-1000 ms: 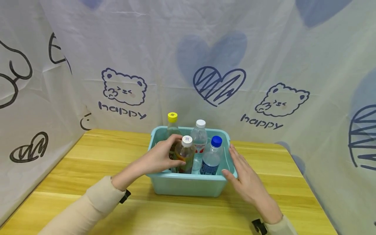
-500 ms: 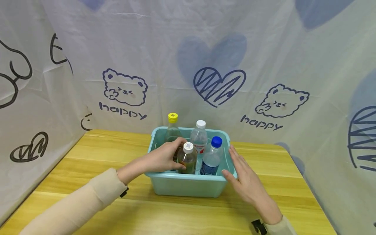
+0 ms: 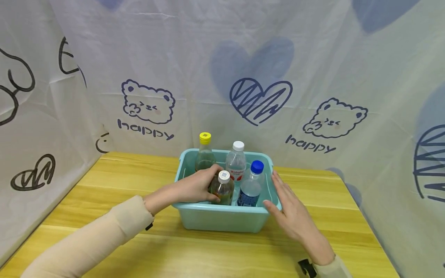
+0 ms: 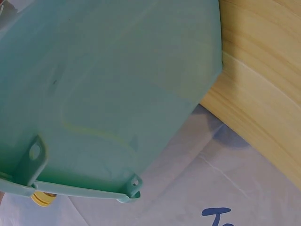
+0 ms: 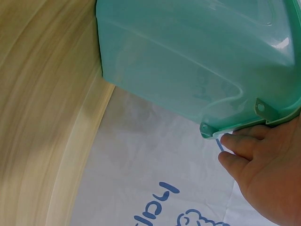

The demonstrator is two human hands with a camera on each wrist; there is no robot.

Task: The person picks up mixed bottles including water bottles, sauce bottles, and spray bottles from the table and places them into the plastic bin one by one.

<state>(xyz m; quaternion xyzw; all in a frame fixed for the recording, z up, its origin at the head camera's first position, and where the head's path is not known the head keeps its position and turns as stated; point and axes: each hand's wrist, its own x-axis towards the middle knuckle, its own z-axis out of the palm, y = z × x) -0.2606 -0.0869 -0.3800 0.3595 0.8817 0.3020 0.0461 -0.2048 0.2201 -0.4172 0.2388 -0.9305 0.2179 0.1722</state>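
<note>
A pale turquoise plastic basin (image 3: 222,219) holds several upright bottles. My left hand (image 3: 196,186) reaches over its front left rim and grips a white-capped bottle (image 3: 224,190) with a dark, brownish-green body, thumb in front and fingers behind; the bottle's lower part is hidden by the basin wall. At the right rim lies my right hand (image 3: 293,212), fingers straight along the side and thumb at the front corner. The right wrist view shows these fingers (image 5: 240,143) at the rim near a small tab. In the left wrist view the basin's outer wall (image 4: 117,84) fills most of the picture.
Behind the held bottle stand a yellow-capped bottle (image 3: 205,156) and a clear white-capped bottle (image 3: 236,164). A blue-capped bottle (image 3: 252,185) stands to its right. The basin sits on a wooden table (image 3: 139,173), with a printed cloth (image 3: 194,77) hanging behind.
My left hand has lowered the dark white-capped bottle deeper into the basin and shifted slightly right. The right hand stays at the rim.
</note>
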